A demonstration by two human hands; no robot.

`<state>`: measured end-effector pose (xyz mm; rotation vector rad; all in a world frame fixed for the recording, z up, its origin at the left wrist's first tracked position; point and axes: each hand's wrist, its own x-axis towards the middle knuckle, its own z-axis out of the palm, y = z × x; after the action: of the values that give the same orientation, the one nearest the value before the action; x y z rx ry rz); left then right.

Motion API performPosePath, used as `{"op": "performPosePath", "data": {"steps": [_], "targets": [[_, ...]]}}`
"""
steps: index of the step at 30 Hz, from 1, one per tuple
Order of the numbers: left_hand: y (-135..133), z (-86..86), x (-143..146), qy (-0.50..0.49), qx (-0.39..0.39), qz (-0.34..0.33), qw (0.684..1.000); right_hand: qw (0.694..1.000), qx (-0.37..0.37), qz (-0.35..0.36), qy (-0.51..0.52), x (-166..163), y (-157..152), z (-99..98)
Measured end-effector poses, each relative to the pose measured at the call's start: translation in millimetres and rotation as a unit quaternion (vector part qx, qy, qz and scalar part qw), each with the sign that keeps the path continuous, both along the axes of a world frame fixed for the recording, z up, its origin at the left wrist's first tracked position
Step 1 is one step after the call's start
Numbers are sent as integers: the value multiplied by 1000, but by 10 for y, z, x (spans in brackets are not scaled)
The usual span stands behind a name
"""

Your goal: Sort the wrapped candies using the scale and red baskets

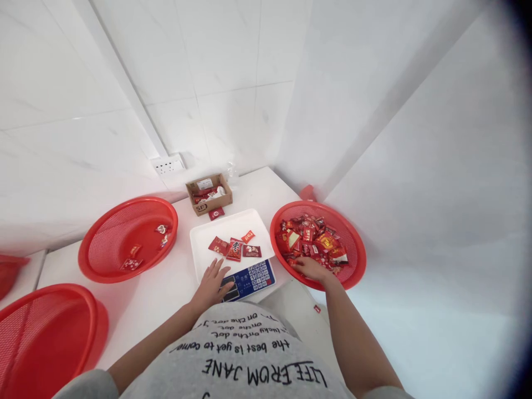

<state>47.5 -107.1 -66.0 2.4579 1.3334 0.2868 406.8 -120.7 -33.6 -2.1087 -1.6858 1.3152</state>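
Observation:
My left hand (pixel 214 282) lies with fingers spread at the front edge of the white tray (pixel 200 238) of a weighing scale, its thumb over the blue keypad panel (pixel 249 281). Several red snack packets rest on the tray: a dark red one (pixel 218 245), one with a large black character (pixel 235 249), a brownish-red one (pixel 251 251) and a small orange-red one (pixel 248 236). To the right, my right hand (pixel 311 269) reaches into a red basket (pixel 358 249) heaped with red and gold packets (pixel 326 241). Its fingers are closed together at the packets; what they hold is hidden.
A small cardboard box (pixel 210 206) with packets stands behind the scale, a red packet (pixel 216 214) before it. At left are a red basket (pixel 95 244) with a few packets and another red basket (pixel 41 296). A small red packet (pixel 317 308) lies below the right basket. Walls border the table.

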Motion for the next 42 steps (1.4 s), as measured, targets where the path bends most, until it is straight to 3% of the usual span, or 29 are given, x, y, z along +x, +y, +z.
{"op": "performPosePath", "data": {"steps": [4,9,12,16,24,27,31,37,42], "targets": [[4,-28,11,4,6,-3,1000,997,40,-58,37,-39,11,196],[20,-19,40,11,5,-9,1000,964,75,-119,224,-250,141,552],[23,1,55,14,2,-6,1000,967,114,-113,198,-393,233,644],[18,38,67,18,4,1,1000,981,157,-103,47,-508,229,474],[233,205,308,32,24,6,999,994,82,-10,-75,-637,-102,0],[449,253,513,47,13,28,998,989,46,-13,-140,-655,-127,-40],[725,287,789,79,-15,75,994,988,28,-5,-153,-649,-105,-42],[882,364,1074,114,-62,29,991,989,32,-3,-145,-642,-101,-64],[869,290,1124,151,-64,-5,987,989,32,-1,-146,-650,-99,-49]]}}
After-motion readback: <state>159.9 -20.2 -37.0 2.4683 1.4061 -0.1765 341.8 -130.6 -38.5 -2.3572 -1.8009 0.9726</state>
